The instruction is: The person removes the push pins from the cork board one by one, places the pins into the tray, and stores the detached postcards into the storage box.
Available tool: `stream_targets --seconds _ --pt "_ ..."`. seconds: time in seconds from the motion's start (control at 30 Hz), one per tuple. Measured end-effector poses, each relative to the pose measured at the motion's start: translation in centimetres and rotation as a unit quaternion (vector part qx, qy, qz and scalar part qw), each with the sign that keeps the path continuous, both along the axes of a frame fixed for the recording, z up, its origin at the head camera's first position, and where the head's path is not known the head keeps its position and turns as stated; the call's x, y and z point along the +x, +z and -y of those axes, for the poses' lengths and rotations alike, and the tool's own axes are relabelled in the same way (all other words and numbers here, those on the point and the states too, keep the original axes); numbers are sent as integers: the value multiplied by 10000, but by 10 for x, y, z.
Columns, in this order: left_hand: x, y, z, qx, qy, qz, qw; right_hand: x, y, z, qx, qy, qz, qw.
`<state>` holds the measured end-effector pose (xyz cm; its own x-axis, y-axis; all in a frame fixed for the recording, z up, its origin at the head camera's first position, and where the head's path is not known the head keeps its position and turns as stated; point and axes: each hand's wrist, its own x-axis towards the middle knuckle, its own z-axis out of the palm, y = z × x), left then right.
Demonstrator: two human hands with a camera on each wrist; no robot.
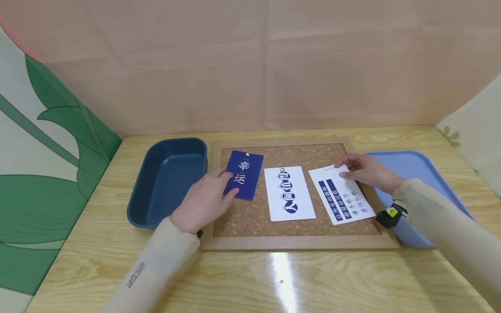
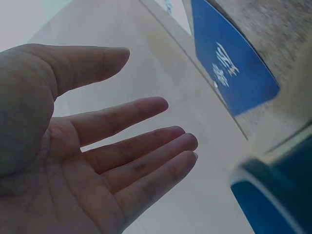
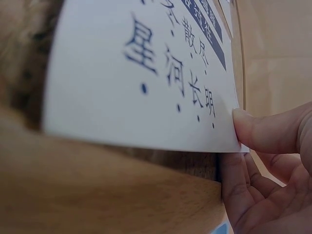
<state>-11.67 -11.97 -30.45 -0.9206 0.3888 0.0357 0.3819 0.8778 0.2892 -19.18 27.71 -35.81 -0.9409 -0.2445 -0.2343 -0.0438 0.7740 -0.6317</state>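
Note:
My right hand (image 1: 364,169) pinches the top right corner of a white card (image 1: 332,195) with dark blue lettering, over the right part of the cork board (image 1: 242,221). In the right wrist view the thumb (image 3: 263,129) lies on the card's face and the fingers are behind it. My left hand (image 1: 207,198) is spread with nothing in it, its fingertips overlapping the left edge of a dark blue card (image 1: 252,176) in the head view. That blue card is fastened by a pin (image 1: 247,154) at its top. Between them a second white card (image 1: 291,204) hangs from another pin (image 1: 282,170).
A deep dark blue tray (image 1: 168,174) stands left of the board, close to my left forearm. On the right a light blue tray (image 1: 403,167) lies partly under my right arm. The board's wooden frame (image 1: 297,242) rests on the wood-grain table (image 1: 219,278).

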Motion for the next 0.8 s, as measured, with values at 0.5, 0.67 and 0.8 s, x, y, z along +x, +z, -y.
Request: stream_targets --seconds 0.5,0.67,0.8 --pt "6 -1 33 165 223 -44 9996 -1 -1 -1 15 14 46 10000" --pt "6 -1 43 29 309 -50 9995 -1 0 -1 7 18 66 10000" --pt "7 1 52 8 341 -101 9994 -1 0 -1 15 23 64 10000"
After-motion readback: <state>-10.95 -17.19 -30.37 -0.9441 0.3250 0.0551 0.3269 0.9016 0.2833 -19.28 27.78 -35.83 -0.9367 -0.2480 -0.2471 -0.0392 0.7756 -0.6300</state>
